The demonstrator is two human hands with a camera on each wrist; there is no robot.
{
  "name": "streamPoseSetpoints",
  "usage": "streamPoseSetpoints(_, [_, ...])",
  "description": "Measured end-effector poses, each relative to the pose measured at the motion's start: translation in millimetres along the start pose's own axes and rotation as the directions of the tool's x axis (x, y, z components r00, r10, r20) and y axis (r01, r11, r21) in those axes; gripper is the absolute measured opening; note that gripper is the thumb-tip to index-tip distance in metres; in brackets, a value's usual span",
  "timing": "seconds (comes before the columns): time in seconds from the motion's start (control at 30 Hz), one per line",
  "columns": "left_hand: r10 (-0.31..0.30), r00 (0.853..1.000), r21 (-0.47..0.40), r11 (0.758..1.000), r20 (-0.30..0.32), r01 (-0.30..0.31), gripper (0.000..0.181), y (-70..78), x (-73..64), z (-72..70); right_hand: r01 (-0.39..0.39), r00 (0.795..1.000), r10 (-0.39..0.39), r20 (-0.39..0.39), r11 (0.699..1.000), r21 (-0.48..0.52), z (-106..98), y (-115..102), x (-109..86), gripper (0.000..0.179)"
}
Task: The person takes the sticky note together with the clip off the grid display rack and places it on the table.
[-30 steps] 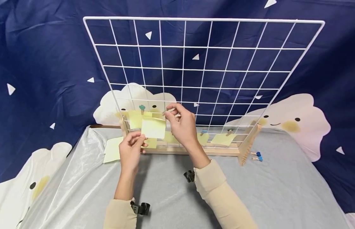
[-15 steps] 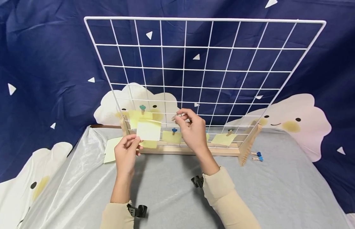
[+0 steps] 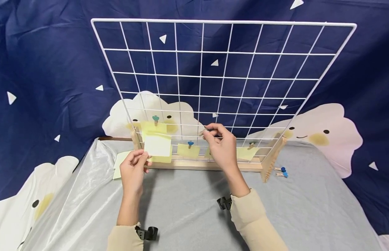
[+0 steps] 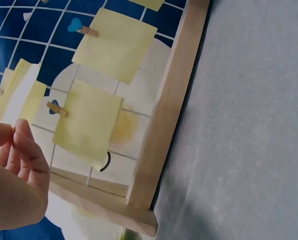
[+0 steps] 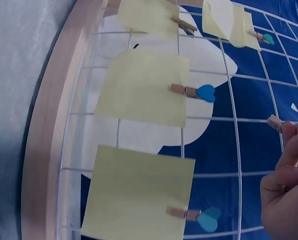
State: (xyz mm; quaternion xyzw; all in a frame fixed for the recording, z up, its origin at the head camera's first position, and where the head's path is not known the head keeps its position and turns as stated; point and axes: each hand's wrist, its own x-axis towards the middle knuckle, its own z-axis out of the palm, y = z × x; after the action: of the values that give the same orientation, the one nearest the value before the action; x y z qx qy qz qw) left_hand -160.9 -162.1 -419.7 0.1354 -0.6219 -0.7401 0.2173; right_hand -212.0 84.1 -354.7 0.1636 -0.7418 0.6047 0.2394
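Paper (image 3: 157, 145), a square pale yellow sheet, is pinched near its lower left corner between the thumb and fingers of a person's left hand (image 3: 132, 172), in front of the lower left part of a white wire grid (image 3: 244, 22). To its right, the right hand (image 3: 223, 148) grips a small wooden clothespin (image 5: 274, 123) between thumb and fingertips, its pale end poking out near a wire; whether it touches the grid, the pictures do not tell. Behind the held sheet, a yellow note (image 3: 146, 129) hangs from a green heart clip (image 3: 155, 118). Lower down, a blue heart clip (image 3: 190, 143) fastens another note (image 3: 188, 151), and beyond the right hand a third note (image 3: 246, 153) hangs from a dark-topped clip (image 3: 251, 145). The grid stands in a wooden base (image 3: 188, 165) on a grey cloth (image 3: 185, 212). Loose sheets (image 3: 118, 164) lie by its left end, two blue-topped clothespins (image 3: 282, 172) by its right. Both arms wear beige sleeves (image 3: 255, 219); a navy curtain (image 3: 56, 45) printed with smiling clouds hangs behind.
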Motion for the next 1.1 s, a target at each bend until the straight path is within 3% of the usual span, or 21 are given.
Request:
streamPoseSetpoints(0.33, [0.003, 1.000, 0.008, 1.000, -0.011, -0.003, 0.015, 0.0, -0.1, -4.7, -0.135, 0.991, 0.135, 0.021, 0.991, 0.012, -19.4, 16.1, -10.8, 0.012])
streamPoseSetpoints(0.63, [-0.016, 0.999, -0.008, 1.000, -0.028, 0.016, 0.009, -2.8, -0.2, -9.4, -0.174, 0.985, 0.174, -0.014, 0.985, 0.003, -32.0, 23.4, -13.3, 0.015])
streamPoseSetpoints(0.87, [-0.024, 0.999, -0.017, 1.000, -0.038, 0.023, 0.013, -4.1, -0.1, -15.7, -0.235, 0.972, 0.235, -0.022, 0.972, 0.000, -41.3, 13.9, -15.3, 0.017])
streamPoseSetpoints(1.1, [-0.050, 0.997, -0.017, 0.999, -0.060, 0.049, 0.015, -3.7, -2.2, -25.6, -0.232, 0.972, 0.234, -0.039, 0.972, 0.031, -51.6, 31.6, -21.2, 0.017])
